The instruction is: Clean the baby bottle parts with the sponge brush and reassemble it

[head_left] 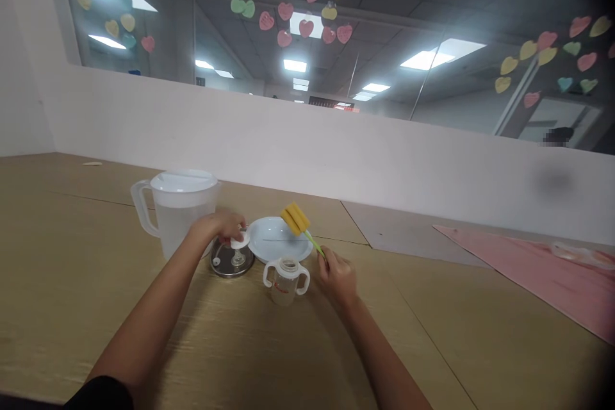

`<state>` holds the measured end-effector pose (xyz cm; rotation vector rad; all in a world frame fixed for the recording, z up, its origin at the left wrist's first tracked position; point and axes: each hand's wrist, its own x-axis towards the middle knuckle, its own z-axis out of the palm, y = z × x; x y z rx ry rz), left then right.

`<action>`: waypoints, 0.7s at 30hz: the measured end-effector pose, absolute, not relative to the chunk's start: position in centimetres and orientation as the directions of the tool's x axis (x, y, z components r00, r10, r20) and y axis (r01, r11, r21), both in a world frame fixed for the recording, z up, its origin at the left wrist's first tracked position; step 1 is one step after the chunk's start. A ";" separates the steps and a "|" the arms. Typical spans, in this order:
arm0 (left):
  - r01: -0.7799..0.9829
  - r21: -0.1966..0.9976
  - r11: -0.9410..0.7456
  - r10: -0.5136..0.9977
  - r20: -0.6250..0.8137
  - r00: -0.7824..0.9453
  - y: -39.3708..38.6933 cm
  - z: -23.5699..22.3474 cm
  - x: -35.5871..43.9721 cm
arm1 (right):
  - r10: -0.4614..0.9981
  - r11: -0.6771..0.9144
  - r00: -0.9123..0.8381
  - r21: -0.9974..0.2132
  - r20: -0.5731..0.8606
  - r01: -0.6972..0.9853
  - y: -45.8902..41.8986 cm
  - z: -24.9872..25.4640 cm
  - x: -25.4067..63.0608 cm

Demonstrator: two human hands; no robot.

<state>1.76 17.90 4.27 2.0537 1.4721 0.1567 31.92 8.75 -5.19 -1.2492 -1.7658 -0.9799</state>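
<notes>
My left hand (220, 226) is closed on a small white bottle cap piece (239, 243), held just above a round metal dish (231, 262) in which a clear teat part stands. My right hand (336, 273) grips the green handle of a sponge brush, whose yellow sponge head (295, 218) hovers over a white plate (278, 239). A small two-handled baby cup (285, 280), without its lid, stands on the wooden table between my hands.
A white lidded jug (179, 208) with water stands at the left behind my left hand. A pink mat (533, 269) lies at the right. A low white wall (336, 147) runs along the table's far side.
</notes>
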 end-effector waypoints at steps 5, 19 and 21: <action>0.868 0.479 -0.134 0.856 -0.386 0.345 18.3 3.2 2.8 | 0.375 0.234 -0.248 0.168 0.893 0.958 8.9 -5.3 31.9; 0.921 0.375 -0.108 0.847 -0.450 0.283 19.4 1.6 3.6 | 0.385 0.261 -0.262 0.168 0.885 0.951 9.0 -5.6 31.9; 0.925 0.366 -0.102 0.843 -0.461 0.276 19.2 1.6 3.6 | 0.394 0.259 -0.256 0.161 0.883 0.952 9.0 -5.6 31.9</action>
